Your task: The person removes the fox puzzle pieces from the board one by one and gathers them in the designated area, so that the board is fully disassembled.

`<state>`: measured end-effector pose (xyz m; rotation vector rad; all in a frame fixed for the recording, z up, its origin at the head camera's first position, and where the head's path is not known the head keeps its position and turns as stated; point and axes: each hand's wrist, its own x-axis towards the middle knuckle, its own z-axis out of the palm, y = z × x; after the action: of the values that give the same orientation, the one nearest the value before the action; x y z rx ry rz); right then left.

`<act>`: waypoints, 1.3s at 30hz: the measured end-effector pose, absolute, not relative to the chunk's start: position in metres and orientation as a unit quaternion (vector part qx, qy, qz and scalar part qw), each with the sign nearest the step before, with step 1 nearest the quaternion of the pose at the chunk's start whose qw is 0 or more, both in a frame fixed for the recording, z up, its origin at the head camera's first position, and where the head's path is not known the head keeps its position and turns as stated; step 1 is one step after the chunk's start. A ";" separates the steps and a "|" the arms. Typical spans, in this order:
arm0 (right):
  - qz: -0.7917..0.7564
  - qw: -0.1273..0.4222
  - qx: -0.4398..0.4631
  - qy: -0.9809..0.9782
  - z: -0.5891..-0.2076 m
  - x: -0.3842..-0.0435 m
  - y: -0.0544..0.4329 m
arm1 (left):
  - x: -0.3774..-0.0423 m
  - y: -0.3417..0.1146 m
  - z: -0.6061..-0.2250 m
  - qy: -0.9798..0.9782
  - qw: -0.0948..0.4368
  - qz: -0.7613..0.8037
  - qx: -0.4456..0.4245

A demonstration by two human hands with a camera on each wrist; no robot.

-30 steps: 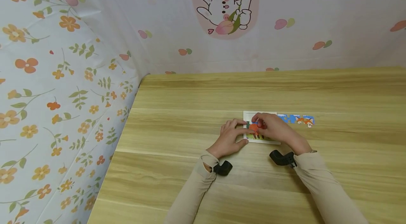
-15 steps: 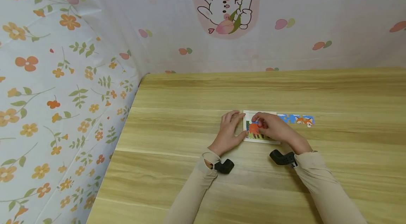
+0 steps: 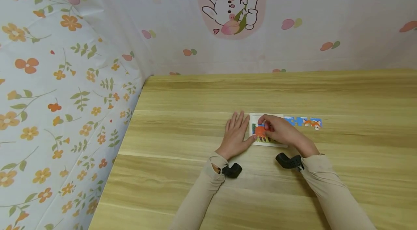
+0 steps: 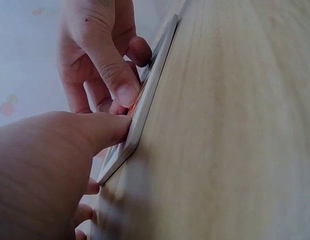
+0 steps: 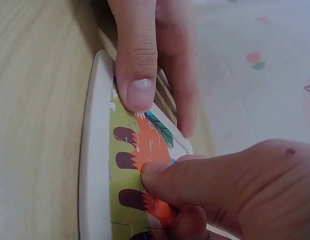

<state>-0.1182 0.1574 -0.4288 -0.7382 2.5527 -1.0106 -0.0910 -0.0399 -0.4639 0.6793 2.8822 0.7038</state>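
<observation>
A small jigsaw puzzle with an orange fox body (image 3: 259,131) lies in a white tray (image 5: 90,165) on the table. My right hand (image 3: 282,130) is over the tray's right part, its thumb and curled fingers pinching a puzzle piece (image 5: 162,210) at the picture; much of that piece is hidden under the fingers. My left hand (image 3: 234,137) lies flat at the tray's left side with fingers spread on the table. In the right wrist view the left thumb (image 5: 140,92) presses on the puzzle near the tray's end.
Loose puzzle pieces with a fox face (image 3: 311,123) and blue sky (image 3: 290,120) lie right of the tray, partly behind the right hand. Patterned cloth (image 3: 163,23) hangs behind the wooden table (image 3: 182,121) and on the left.
My left hand has drawn back leftward from the puzzle and its fingers have straightened onto the table, while the thumb came onto the tray's edge. The right hand has barely moved.
</observation>
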 end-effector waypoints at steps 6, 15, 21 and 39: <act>-0.354 0.146 -0.260 0.886 -0.431 -0.119 0.158 | -0.091 -0.039 -0.463 0.948 0.051 0.227 0.219; -0.368 0.154 -0.256 0.880 -0.431 -0.119 0.159 | -0.090 -0.039 -0.460 0.946 0.061 0.235 0.213; -0.373 0.155 -0.259 0.877 -0.430 -0.121 0.158 | -0.089 -0.039 -0.460 0.947 0.064 0.237 0.206; -0.399 0.155 -0.237 0.872 -0.433 -0.116 0.156 | -0.090 -0.038 -0.460 0.947 0.067 0.243 0.199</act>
<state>-0.1161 0.1560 -0.4325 -0.6797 2.4985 -1.1417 -0.0905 -0.0380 -0.4597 0.5995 2.8551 0.7332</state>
